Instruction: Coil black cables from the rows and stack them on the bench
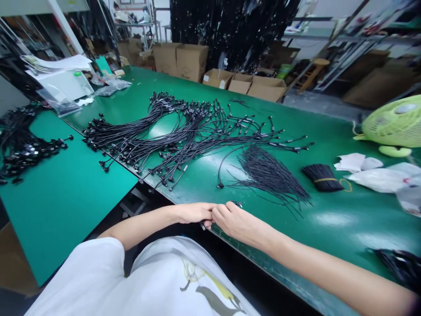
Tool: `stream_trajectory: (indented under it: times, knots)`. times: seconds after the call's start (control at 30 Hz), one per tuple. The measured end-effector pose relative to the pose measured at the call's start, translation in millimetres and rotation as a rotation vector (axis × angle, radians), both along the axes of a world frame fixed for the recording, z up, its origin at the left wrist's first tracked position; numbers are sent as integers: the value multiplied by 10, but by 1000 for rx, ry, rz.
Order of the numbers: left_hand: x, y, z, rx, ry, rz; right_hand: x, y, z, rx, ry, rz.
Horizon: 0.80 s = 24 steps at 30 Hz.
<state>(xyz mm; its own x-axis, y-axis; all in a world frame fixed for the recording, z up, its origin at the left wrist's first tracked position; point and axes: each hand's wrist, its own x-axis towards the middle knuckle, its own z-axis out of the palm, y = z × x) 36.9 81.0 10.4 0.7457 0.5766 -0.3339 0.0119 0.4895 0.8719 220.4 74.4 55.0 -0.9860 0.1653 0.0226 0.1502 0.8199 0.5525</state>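
At the table's front edge, my left hand (pixel 194 212) and my right hand (pixel 232 218) meet with fingers closed. Between them they hold a short black cable (pixel 203 226); one dark end pokes out below my left fingers and a plug end shows behind my right hand. Most of the cable is hidden by the fingers. Beyond my hands lies a pile of thin black ties (pixel 268 173), with a single cable end (pixel 220 185) beside it. Several bunches of black cables with connectors (pixel 171 131) spread over the green table (pixel 324 219).
A banded bundle of black ties (pixel 320 177), white plastic bags (pixel 381 177) and a green fan (pixel 394 120) are on the right. More cables (pixel 29 145) lie on the left table. Papers on a white box (pixel 62 74) stand at back left, cardboard boxes (pixel 190 61) behind the table.
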Motion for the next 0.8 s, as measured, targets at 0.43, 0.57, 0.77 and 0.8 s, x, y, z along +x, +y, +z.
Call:
stream_trajectory:
  times: [0.43,0.57,0.77,0.8]
  knots:
    - [-42,205,35,461,-47,526,-206,191,-391,-991,1168,-760]
    - [-128,77,103,901,224,279,-128,195,-419,-1014,1164,-799]
    - [-42,110,-120,357,82,352,-191,88,-404,-342,790,-469]
    - [-42,140,-130,239,34,373,-198,74,-398,-301,745,-401]
